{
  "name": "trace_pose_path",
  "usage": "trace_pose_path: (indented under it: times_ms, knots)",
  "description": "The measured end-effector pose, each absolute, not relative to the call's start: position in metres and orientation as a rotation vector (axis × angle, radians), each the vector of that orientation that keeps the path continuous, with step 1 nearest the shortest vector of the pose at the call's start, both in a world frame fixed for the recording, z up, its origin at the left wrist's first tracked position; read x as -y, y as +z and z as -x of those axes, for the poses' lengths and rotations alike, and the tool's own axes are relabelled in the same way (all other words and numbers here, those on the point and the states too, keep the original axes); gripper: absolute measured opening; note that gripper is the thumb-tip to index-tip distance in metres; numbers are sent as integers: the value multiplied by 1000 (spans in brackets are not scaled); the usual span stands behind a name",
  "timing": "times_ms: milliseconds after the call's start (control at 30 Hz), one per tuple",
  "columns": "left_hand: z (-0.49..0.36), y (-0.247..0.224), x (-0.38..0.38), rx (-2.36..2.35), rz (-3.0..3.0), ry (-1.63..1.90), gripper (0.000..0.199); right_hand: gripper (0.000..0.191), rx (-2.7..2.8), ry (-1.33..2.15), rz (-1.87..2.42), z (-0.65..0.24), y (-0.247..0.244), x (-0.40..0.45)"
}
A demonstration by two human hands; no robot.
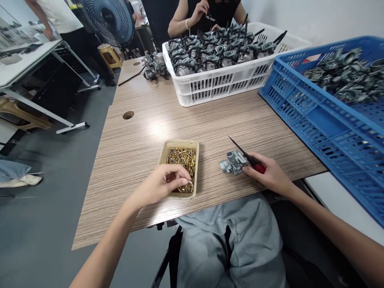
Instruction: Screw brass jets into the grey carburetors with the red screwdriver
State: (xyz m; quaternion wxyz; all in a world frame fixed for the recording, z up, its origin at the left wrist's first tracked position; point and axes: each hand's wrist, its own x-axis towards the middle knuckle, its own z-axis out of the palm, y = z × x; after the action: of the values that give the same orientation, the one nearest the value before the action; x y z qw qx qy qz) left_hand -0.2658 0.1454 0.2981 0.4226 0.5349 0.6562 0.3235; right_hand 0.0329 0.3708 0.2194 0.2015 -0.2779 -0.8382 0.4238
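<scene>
- My left hand (pixel 159 186) is curled over a shallow beige tray (pixel 179 145), its fingertips (pixel 186 182) pinched on some of the small brass fittings (pixel 183 160) heaped inside.
- My right hand (pixel 267 170) is closed around a red-handled screwdriver with a thin black shaft (pixel 253 162), its tip pointing away from me.
- Just beside that hand, a grey metal carburetor body (pixel 232 162) lies on the striped wood-grain tabletop (pixel 144 160), right of the tray.
- Beyond them, a white plastic crate (pixel 222 91) is packed with black-hosed carburetors (pixel 210 52).
- On my right, a blue plastic crate (pixel 318 116) holds grey carburetor parts (pixel 339 76).
- A seated co-worker (pixel 204 16) faces me across the table.
</scene>
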Motion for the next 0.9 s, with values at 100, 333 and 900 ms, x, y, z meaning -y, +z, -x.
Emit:
trace_pose_path:
  times_ms: [100,333,900]
  knots:
    - [269,290,-146,-1516,-1125,1147,20,43,2325,1174,750,-33,216,-372]
    - [253,279,-160,-1289,-687,1593,32,39,2281,1213,682,-31,210,-373]
    - [204,278,-172,-1375,-842,1627,37,41,2205,1377,532,-18,197,-381]
